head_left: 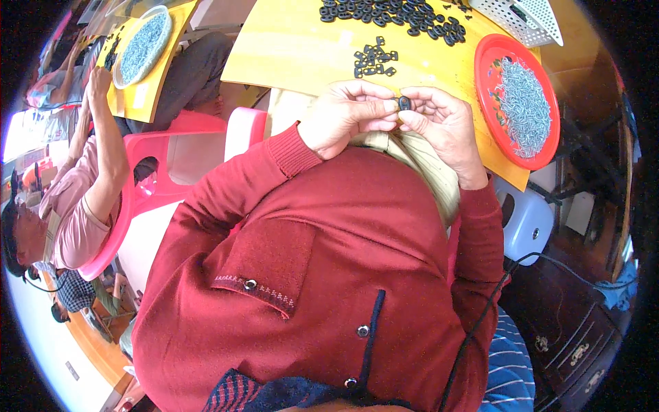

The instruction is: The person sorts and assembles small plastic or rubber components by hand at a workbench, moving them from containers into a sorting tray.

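Observation:
Both my hands meet over the near edge of the yellow table. My right hand (446, 130) pinches a small black oval part (404, 104) between thumb and fingers. Fingertips of my left hand (347, 113) are closed together right beside that part; whatever they hold is too small to make out. Just beyond my hands lies a cluster of small black pieces (374, 58). Farther back is a heap of black oval parts (395, 15). To the right of my right hand, a red round tray (484, 89) holds a pile of thin silvery-blue pieces (525, 110), perhaps screws.
A white perforated basket (515, 17) stands at the table's far right. A blue stool (528, 223) is beside me on the right, with a black cable (473, 329) near it. On the left, another person (86, 199) sits on a pink chair (123, 233) by a second yellow table (141, 103).

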{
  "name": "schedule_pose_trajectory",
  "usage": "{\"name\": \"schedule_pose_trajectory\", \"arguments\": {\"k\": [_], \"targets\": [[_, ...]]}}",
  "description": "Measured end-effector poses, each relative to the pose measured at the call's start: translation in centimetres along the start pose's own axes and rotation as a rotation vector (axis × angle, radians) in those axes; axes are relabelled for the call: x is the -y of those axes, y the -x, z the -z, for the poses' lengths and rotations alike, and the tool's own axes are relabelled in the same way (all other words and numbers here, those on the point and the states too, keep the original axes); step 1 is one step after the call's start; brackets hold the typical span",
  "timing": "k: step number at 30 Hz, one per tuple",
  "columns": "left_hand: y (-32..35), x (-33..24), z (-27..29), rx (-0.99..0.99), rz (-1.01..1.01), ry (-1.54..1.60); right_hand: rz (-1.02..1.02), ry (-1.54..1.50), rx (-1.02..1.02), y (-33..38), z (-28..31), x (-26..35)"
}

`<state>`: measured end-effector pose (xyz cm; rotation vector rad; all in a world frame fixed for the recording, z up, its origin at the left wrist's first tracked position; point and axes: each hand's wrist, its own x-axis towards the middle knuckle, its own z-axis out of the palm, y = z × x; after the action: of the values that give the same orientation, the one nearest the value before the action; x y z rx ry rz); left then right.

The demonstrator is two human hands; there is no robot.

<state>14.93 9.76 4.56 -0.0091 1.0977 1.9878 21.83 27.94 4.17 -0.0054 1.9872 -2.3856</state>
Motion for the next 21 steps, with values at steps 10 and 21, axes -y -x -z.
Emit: {"name": "schedule_pose_trajectory", "arguments": {"k": [10,21], "targets": [[0.01,0.10,0.08,0.021,0.007,-0.018,0.016,-0.072,0.019,0.14,-0.10,0.02],[0.35,-0.12,0.00,0.085,-0.003,0.015,0.054,-0.137,0.025,0.23,-0.38,-0.32]]}}
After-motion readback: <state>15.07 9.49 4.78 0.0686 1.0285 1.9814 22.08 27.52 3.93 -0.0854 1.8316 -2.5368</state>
